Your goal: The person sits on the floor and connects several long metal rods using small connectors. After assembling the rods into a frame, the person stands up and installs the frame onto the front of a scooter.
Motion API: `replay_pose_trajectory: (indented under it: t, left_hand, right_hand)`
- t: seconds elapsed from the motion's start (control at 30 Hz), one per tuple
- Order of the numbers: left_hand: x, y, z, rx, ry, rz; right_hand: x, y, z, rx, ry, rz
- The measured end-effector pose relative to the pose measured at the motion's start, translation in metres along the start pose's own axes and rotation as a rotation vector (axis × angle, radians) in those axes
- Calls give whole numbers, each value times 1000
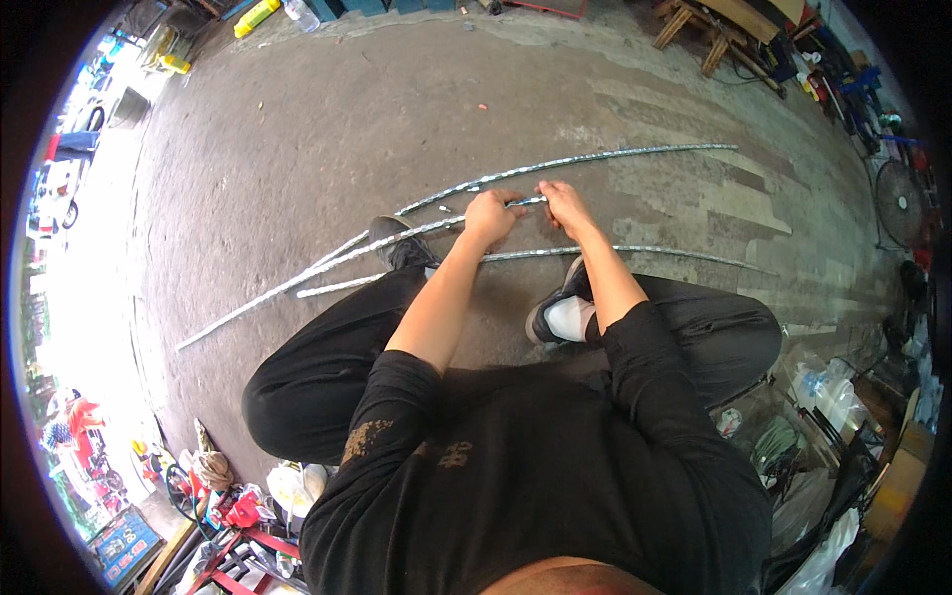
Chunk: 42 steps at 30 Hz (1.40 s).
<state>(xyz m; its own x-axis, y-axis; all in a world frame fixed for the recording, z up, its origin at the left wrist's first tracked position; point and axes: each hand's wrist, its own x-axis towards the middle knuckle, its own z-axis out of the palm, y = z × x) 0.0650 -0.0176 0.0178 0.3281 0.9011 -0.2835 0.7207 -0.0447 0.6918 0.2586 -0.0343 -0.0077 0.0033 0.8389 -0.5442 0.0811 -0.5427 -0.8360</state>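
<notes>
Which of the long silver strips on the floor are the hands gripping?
The middle strip: both the left hand and right hand close on it. The far strip and near strip lie untouched.

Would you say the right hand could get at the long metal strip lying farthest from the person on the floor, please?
Probably yes. The far strip lies on bare concrete just beyond the right hand, with nothing between them. That hand, like the left hand, is gripping a nearer strip, so it would need to let go first.
</notes>
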Motion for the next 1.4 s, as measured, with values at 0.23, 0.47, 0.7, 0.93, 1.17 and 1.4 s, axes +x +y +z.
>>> replay_pose_trajectory:
  t: [0.23,0.47,0.7,0.93,1.17,1.4]
  left_hand:
    - [-1,2,-1,4,6,-6]
    - [-5,5,-5,1,0,-20]
    - [-4,0,-1,6,21,25]
    - [-2,1,0,3,22,22]
    - [-5,1,-3,-13,15,12]
    - [-3,0,-2,-17,5,-5]
  right_hand:
    - [-16,-15,5,116,50,-81]
    - [-11,-8,-1,20,36,38]
    - [-4,-9,7,-103,48,35]
    - [0,4,3,53,75,-82]
    - [-7,-6,5,134,74,14]
    - [-7,-6,6,14,20,94]
